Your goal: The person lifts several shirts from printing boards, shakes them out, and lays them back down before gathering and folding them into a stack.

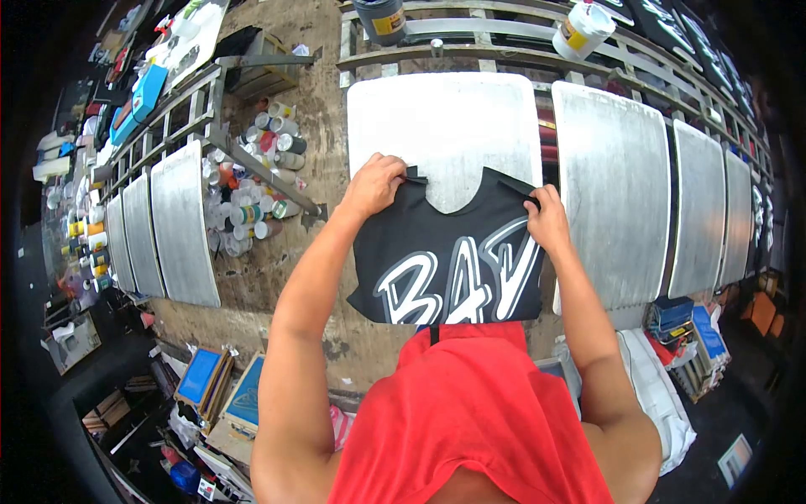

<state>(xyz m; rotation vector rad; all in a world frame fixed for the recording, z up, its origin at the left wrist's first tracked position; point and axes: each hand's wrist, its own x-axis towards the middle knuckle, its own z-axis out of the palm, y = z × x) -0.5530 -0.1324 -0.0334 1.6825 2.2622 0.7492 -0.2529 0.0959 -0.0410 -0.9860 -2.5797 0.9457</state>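
Note:
A black shirt panel point(390, 244) with a scooped neckline and large white-and-grey lettering hangs spread between my hands. My left hand point(378, 183) pinches its left shoulder strip, where a small flap of cloth folds over. On the other side, my right hand point(547, 217) grips the right shoulder edge between thumb and fingers. The top of the panel overlaps the lower part of a white printing board point(441, 118), and its bottom edge reaches my red shirt point(478, 386). Whether the cloth touches the board I cannot tell.
More grey boards point(613, 193) line up to the right, with others point(185, 223) at the left. A white bucket point(583, 32) and a dark bucket point(382, 21) stand on the far rail. Several used cups and jars point(252, 197) cluster on the floor. Framed screens point(201, 374) lean lower left.

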